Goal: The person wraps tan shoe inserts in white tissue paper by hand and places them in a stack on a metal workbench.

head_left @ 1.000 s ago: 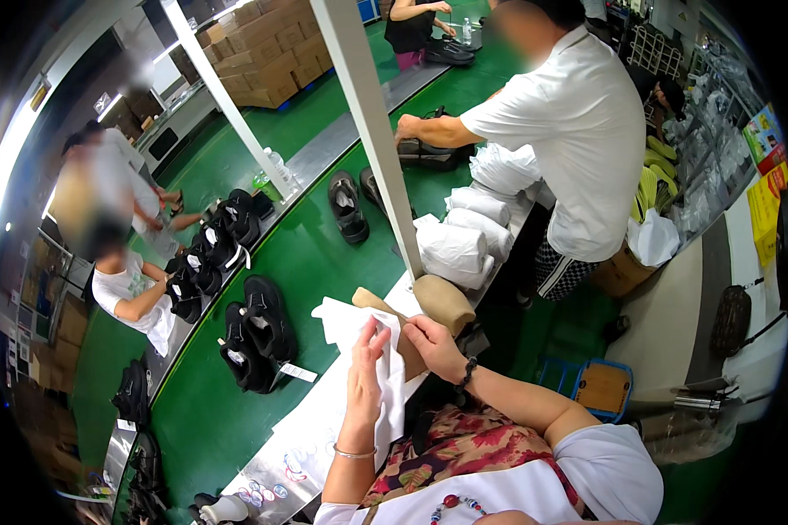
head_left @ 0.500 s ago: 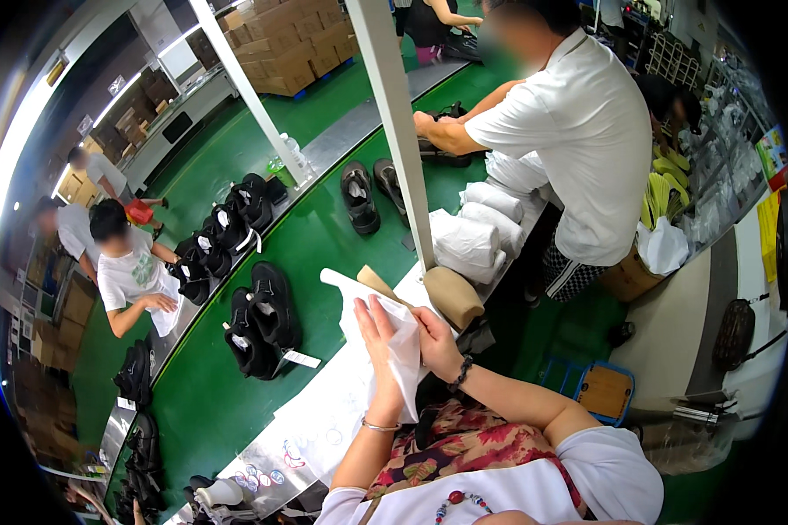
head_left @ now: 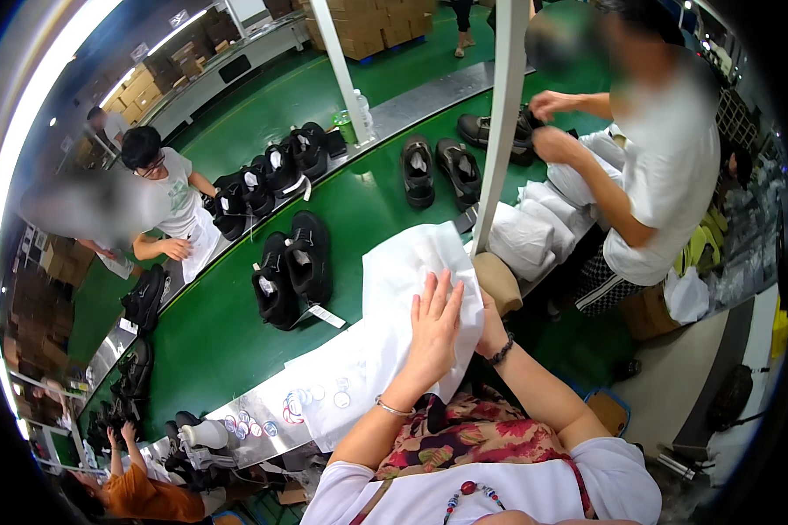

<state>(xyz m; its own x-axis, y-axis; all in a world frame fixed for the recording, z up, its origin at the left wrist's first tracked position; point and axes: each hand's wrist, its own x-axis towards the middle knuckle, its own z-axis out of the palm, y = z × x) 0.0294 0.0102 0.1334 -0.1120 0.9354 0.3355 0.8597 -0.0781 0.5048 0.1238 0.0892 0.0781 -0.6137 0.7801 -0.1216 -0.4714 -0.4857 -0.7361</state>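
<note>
A thin sheet of white paper (head_left: pixel 416 258) is spread in front of me, over a stack of white sheets (head_left: pixel 333 385) at the bench's near edge. My left hand (head_left: pixel 436 328) lies flat on it with its fingers stretched out. At the sheet's right edge is my right hand (head_left: pixel 492 328), its fingers hidden behind the paper. Just beyond that hand rests a tan rounded piece (head_left: pixel 499 284). A pair of black shoes (head_left: pixel 291 271) with a white tag stands left of the paper.
A white post (head_left: pixel 502 122) rises beyond my hands. White-wrapped bundles (head_left: pixel 530 229) lie to its right, near a co-worker (head_left: pixel 670 157) handling a dark shoe. Two dark shoes (head_left: pixel 418 171) stand on the green bench. Across it, another person (head_left: pixel 171 192) is beside a row of black shoes (head_left: pixel 271 171).
The sheet, bunched around my hands before, is now spread wide. My left hand has turned palm-down onto it, and my right fingers have gone behind it. The whole view has shifted.
</note>
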